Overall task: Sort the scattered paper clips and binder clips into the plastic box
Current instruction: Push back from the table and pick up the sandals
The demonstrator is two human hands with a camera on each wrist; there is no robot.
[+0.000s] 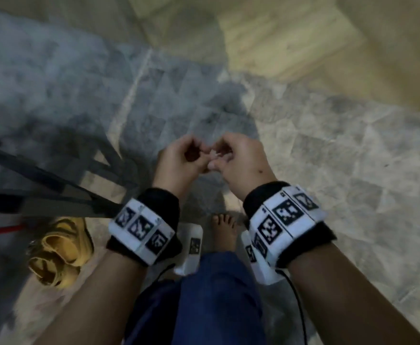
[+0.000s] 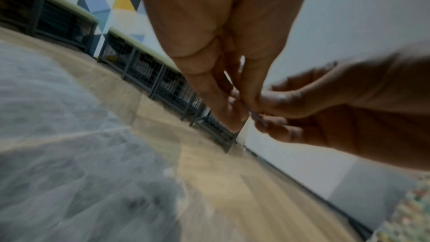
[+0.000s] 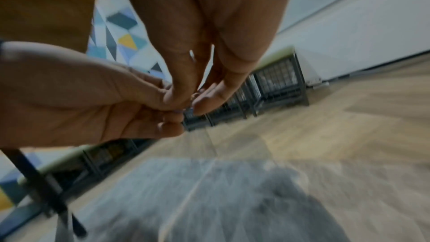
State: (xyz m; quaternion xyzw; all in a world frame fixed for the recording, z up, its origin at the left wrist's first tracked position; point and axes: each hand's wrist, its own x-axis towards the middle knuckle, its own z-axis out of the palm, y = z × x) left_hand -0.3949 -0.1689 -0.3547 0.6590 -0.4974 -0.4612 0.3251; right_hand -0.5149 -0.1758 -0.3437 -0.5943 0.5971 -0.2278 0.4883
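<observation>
Together, left hand (image 1: 182, 159) and right hand (image 1: 238, 155) each pinch one thin metal clip (image 2: 257, 117), grips touching.

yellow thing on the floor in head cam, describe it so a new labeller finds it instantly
Start at the person's left wristband with its black-and-white markers; look just left and slightly below. There, on the floor under the dark metal bars, lies a pair of yellow sandals. Nothing else on that grey floor is mustard yellow.

No legible text, number or brand appears; the wrist bands (image 1: 141, 230) carry only black-and-white square marker patterns, not readable characters.
</observation>
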